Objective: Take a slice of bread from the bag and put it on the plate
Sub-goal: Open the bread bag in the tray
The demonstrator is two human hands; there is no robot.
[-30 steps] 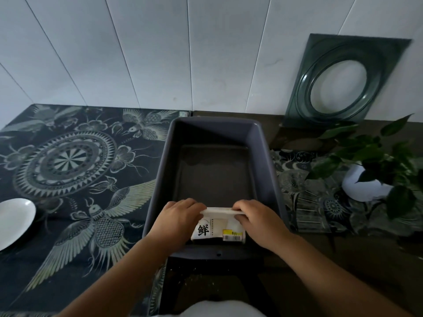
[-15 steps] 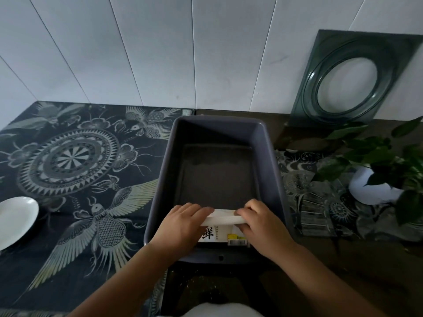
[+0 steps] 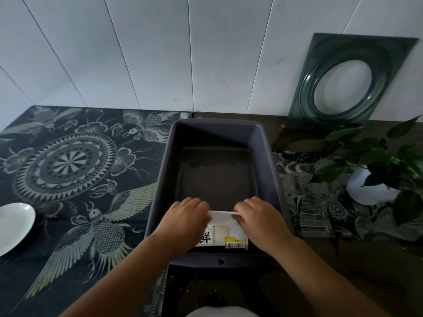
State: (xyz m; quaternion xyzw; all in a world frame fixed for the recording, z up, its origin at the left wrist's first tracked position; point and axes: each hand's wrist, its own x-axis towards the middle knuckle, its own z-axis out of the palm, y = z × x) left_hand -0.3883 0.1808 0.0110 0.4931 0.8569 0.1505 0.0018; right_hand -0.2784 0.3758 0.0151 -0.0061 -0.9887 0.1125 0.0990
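Fingers (image 3: 196,203) of L hand (image 3: 185,221) curl over the top edge of the bread bag (image 3: 223,232), pinching its left end; fingers of R hand (image 3: 259,219) do the same at the right end. Both sets pressed together, not spread, w/ the bag's thin white top strip stretched between them. Thumbs hidden under the hands, so exact grip can't be told.

Bag sits inside the grey bin (image 3: 164,179), against its near wall, upright-ish, printed face toward the camera: black character at left, yellow price sticker (image 3: 235,240) at lower right. Pale patch in the middle of the label prob. a window onto the bread, but too dim to be sure.

Rest of the bin floor is bare beyond the bag, back to the far wall. Bin walls rise on all four sides; near rim has a small hole at centre.

White plate (image 3: 13,225) lies well apart at far left, partly cut by the frame edge, on the dark patterned mat (image 3: 68,161). Mat between bin and plate is open.

Right of bin: potted plant (image 3: 375,170) in a white pot, near the bin's right wall but not touching. Dark glass panel (image 3: 348,81) w/ oval ring leans on the white wall behind it.
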